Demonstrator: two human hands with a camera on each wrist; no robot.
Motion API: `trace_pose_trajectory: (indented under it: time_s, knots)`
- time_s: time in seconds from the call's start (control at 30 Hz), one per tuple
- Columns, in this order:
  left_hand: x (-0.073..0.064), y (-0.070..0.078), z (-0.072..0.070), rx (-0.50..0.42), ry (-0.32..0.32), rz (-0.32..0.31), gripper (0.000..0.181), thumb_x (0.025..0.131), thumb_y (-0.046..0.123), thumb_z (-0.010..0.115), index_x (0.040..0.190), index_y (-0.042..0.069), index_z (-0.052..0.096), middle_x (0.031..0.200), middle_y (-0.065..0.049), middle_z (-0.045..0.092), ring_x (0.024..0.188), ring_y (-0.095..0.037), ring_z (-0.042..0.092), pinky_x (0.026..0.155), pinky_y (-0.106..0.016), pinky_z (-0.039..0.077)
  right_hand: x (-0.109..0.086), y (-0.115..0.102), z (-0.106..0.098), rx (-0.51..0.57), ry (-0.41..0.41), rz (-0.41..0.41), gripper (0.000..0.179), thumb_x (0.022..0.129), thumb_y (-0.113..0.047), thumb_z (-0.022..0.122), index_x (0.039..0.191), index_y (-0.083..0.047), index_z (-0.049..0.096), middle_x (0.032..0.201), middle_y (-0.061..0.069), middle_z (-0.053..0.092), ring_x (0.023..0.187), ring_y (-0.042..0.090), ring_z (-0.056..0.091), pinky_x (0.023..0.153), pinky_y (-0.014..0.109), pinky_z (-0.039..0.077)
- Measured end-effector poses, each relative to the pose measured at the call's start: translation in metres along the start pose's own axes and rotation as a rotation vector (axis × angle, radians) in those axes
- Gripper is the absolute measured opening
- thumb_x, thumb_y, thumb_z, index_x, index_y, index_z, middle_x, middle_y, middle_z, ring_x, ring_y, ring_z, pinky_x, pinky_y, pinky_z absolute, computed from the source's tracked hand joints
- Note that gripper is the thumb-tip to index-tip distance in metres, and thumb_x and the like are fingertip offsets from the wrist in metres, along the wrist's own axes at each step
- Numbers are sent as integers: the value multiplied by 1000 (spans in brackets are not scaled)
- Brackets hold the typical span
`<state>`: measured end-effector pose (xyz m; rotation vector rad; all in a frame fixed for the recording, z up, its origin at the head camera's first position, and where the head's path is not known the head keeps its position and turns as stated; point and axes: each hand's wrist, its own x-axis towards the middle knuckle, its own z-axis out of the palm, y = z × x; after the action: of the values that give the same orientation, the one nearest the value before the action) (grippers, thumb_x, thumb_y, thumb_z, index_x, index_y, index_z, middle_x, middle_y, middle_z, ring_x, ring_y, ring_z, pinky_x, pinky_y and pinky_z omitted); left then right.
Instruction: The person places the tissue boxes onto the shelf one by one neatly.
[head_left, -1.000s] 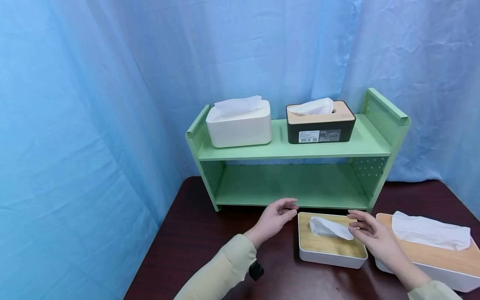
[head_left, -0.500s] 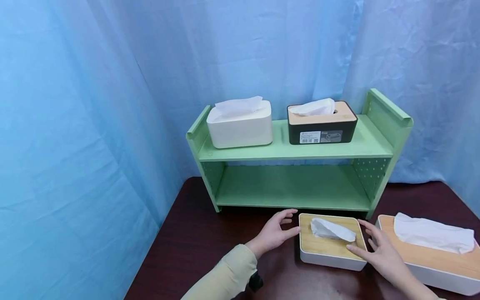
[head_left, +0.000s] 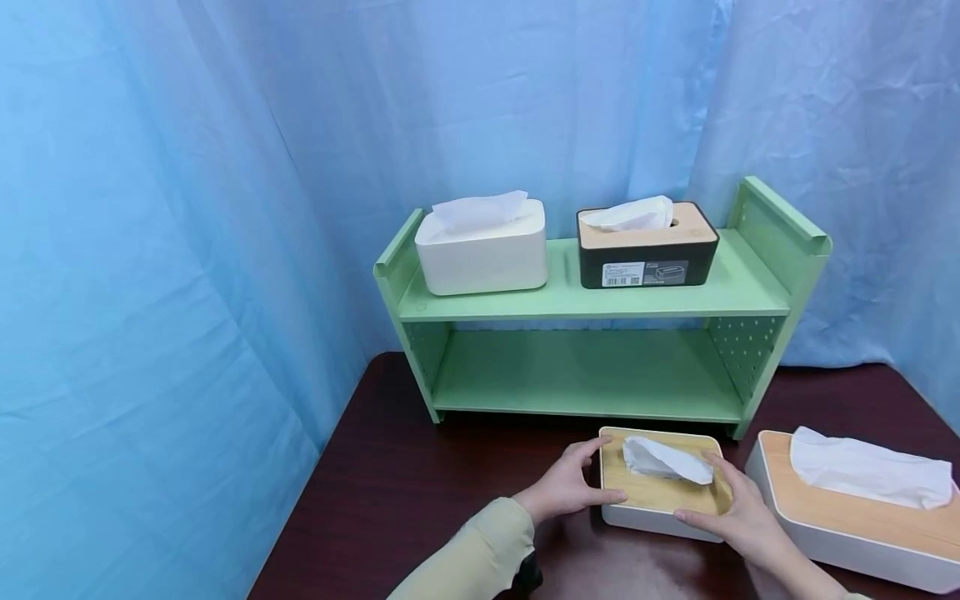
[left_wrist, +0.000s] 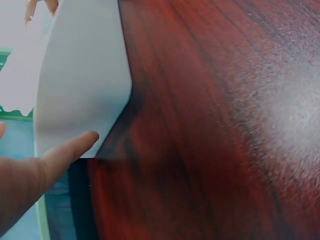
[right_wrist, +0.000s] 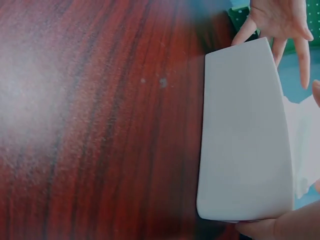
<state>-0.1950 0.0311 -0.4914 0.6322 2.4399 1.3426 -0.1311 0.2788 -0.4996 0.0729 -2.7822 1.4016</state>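
A low tissue box with a white body, pale wood lid and white tissue stands on the table before the shelf. My left hand is at its left end, thumb and forefinger spread across the corners. In the left wrist view the left thumb lies against or just in front of the box's white side. At the right end, my right hand spans the box likewise, thumb toward the front edge. The right wrist view has the right thumb close against the box end. Firm contact is hard to judge.
A green two-tier shelf stands behind. Its top bears a white tissue box and a black tissue box with a wood lid. A larger white, wood-lidded tissue box lies right of my right hand. Blue curtains surround the table.
Both hands have moved in toward the low tissue box: the left went right to its left end, the right came down and around its right end. The box has stayed put.
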Motion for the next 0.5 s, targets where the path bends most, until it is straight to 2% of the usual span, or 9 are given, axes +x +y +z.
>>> trace_pose_trajectory:
  time_s: [0.13, 0.3, 0.37, 0.5]
  knots:
    - [1, -5, 5, 9, -47, -43, 74, 76, 22, 80, 141, 22, 44, 139, -9, 41, 118, -28, 52, 92, -22, 43, 2, 4, 1, 7, -41, 59, 92, 75, -20, 79, 141, 13, 23, 138, 44, 27, 126, 54, 28, 96, 65, 29]
    - [1, -10, 8, -15, -88, -88, 73, 77, 21, 79, 141, 26, 44, 141, -6, 40, 118, -25, 53, 89, -21, 44, 4, 6, 2, 13, -124, 190, 97, 78, -28, 77, 145, 7, 16, 141, 43, 22, 128, 52, 25, 99, 61, 27]
    - [2, -11, 9, -34, -91, -88, 72, 77, 19, 79, 141, 25, 45, 141, -6, 41, 118, -24, 54, 89, -21, 44, 5, 6, 2, 37, -149, 239, 100, 79, -30, 76, 146, 5, 11, 144, 41, 17, 131, 52, 20, 102, 61, 23]
    - [3, -12, 10, -111, -99, -61, 72, 77, 12, 78, 141, 18, 45, 141, -6, 44, 120, -22, 54, 91, -20, 45, 6, 6, 3, 83, -160, 285, 105, 79, -31, 77, 148, 2, 6, 146, 38, 12, 133, 49, 16, 104, 59, 20]
